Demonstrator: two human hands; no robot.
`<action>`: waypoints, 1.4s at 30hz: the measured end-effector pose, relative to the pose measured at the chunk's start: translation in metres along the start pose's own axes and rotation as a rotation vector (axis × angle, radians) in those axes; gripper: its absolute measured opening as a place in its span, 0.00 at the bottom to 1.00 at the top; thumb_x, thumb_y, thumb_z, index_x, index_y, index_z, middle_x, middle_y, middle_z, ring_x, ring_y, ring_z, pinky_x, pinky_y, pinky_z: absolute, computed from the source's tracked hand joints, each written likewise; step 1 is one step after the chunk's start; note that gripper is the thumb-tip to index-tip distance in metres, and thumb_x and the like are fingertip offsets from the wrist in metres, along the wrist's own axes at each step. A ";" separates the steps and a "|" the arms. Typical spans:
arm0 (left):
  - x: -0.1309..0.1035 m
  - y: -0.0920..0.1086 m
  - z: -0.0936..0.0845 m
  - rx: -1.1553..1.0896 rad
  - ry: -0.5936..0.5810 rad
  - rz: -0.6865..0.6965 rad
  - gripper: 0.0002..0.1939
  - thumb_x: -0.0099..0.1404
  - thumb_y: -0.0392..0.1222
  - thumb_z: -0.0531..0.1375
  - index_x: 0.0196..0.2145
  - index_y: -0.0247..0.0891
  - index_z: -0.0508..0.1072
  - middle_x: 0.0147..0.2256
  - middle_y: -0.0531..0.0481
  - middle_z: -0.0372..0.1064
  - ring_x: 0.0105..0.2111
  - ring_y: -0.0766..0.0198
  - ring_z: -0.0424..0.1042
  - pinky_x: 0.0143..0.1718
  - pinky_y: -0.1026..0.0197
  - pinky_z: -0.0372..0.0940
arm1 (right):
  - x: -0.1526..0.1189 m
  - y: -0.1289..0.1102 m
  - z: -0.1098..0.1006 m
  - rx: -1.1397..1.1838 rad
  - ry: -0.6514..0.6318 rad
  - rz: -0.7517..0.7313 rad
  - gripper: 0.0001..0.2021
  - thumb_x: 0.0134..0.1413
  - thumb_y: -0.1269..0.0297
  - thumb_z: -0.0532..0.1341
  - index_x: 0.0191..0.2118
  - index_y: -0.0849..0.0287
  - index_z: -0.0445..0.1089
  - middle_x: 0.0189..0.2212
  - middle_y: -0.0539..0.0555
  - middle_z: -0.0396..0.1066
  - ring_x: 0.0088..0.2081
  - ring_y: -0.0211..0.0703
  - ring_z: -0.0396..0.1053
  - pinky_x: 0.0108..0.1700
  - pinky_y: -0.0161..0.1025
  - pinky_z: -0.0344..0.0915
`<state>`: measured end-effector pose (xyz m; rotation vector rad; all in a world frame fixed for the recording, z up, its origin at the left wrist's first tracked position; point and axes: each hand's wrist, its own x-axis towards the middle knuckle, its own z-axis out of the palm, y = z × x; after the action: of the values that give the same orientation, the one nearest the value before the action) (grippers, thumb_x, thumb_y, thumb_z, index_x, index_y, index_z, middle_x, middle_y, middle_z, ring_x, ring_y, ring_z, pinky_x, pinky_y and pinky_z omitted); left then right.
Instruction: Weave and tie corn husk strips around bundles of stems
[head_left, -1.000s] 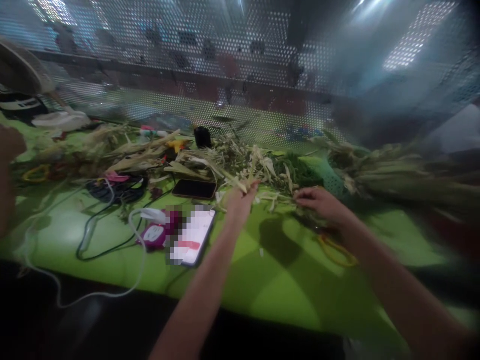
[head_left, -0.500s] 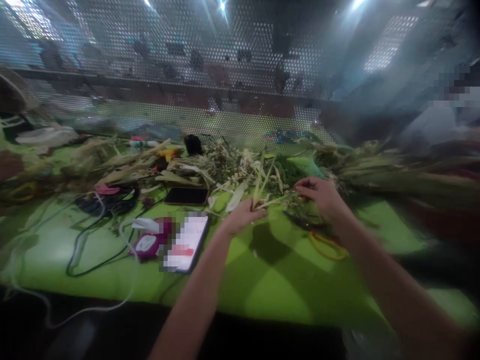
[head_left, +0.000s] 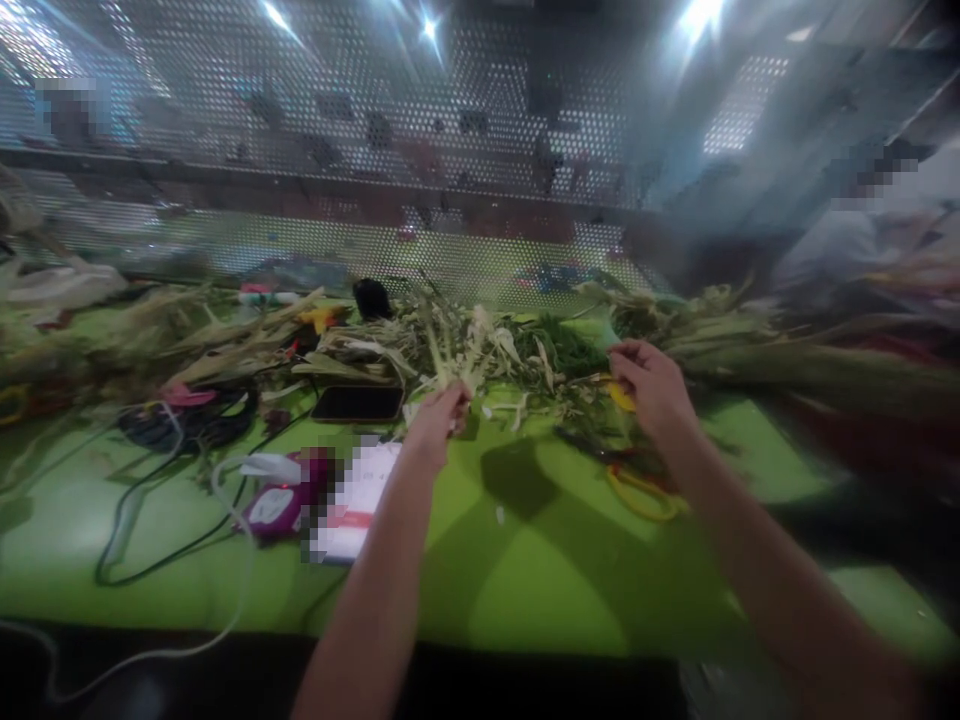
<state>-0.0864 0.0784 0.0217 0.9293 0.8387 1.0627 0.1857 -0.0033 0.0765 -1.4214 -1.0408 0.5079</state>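
Note:
My left hand [head_left: 441, 415] is closed around pale green plant stalks [head_left: 444, 350] that fan upward from its fist. To the right, my right hand [head_left: 651, 385] has thumb and fingers pinched together over the plant pile; what lies between them, if anything, is too blurred to tell. Below that hand, scissors with yellow handles [head_left: 641, 497] lie on the green table [head_left: 540, 590], their dark blades pointing left. Dry leaves and stems [head_left: 495, 345] are heaped just beyond both hands.
A dark phone [head_left: 357, 403], a lit phone [head_left: 360, 500] and a purple power socket [head_left: 281, 500] with cables lie left. Long stalks [head_left: 787, 350] stretch along the right. A perforated metal screen [head_left: 450, 190] stands behind. Another person [head_left: 840, 245] is at the far right.
A long green strip stretched between my hands is no longer seen there. My hands have moved apart, the left leftward with its stalks and the right slightly rightward. The view has shifted a little.

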 end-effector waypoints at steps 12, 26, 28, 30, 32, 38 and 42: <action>0.000 -0.013 0.013 -0.131 0.125 0.070 0.19 0.57 0.55 0.67 0.30 0.36 0.69 0.16 0.63 0.49 0.13 0.77 0.46 0.15 0.71 0.42 | 0.034 0.069 0.040 -0.825 -0.246 0.020 0.08 0.50 0.61 0.63 0.33 0.56 0.79 0.34 0.53 0.79 0.35 0.44 0.72 0.36 0.35 0.63; 0.006 -0.016 0.010 -0.156 0.198 0.044 0.20 0.51 0.52 0.69 0.33 0.35 0.71 0.14 0.64 0.47 0.13 0.77 0.45 0.15 0.70 0.41 | 0.042 0.041 0.035 -0.479 -0.283 0.075 0.09 0.46 0.57 0.59 0.30 0.56 0.65 0.23 0.49 0.72 0.20 0.37 0.63 0.23 0.35 0.59; 0.004 -0.014 0.012 -0.160 0.186 0.044 0.19 0.53 0.53 0.68 0.32 0.35 0.71 0.14 0.64 0.47 0.12 0.77 0.44 0.15 0.70 0.40 | 0.038 0.036 0.031 -0.442 -0.318 0.047 0.11 0.47 0.55 0.59 0.34 0.57 0.66 0.27 0.51 0.75 0.20 0.36 0.63 0.23 0.35 0.59; 0.002 -0.012 0.014 -0.152 0.184 0.049 0.18 0.54 0.53 0.67 0.32 0.35 0.71 0.14 0.64 0.47 0.12 0.77 0.44 0.15 0.70 0.40 | 0.037 0.035 0.028 -0.453 -0.345 0.020 0.14 0.47 0.56 0.59 0.39 0.58 0.68 0.28 0.51 0.76 0.20 0.37 0.63 0.24 0.35 0.60; -0.001 -0.010 0.016 -0.157 0.187 0.051 0.17 0.55 0.52 0.67 0.32 0.35 0.71 0.15 0.64 0.47 0.13 0.77 0.44 0.15 0.70 0.40 | 0.037 0.036 0.024 -0.515 -0.353 -0.004 0.15 0.47 0.58 0.60 0.41 0.58 0.70 0.27 0.51 0.75 0.22 0.38 0.64 0.26 0.36 0.61; -0.006 -0.008 0.017 -0.205 0.174 0.071 0.18 0.59 0.55 0.64 0.30 0.34 0.71 0.17 0.62 0.47 0.14 0.77 0.42 0.15 0.68 0.38 | 0.047 0.038 0.031 -0.841 -0.257 -0.129 0.05 0.48 0.66 0.63 0.32 0.57 0.75 0.38 0.58 0.73 0.39 0.49 0.69 0.40 0.40 0.62; -0.005 -0.013 0.013 -0.183 0.139 0.065 0.18 0.63 0.56 0.61 0.32 0.36 0.72 0.18 0.59 0.49 0.16 0.74 0.43 0.17 0.65 0.39 | 0.056 0.046 0.067 -0.952 -0.302 -0.178 0.07 0.54 0.62 0.61 0.36 0.54 0.77 0.41 0.56 0.73 0.42 0.47 0.69 0.41 0.38 0.61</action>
<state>-0.0720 0.0686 0.0150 0.7388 0.8146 1.2496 0.1713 0.0862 0.0379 -2.0766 -1.7686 0.0665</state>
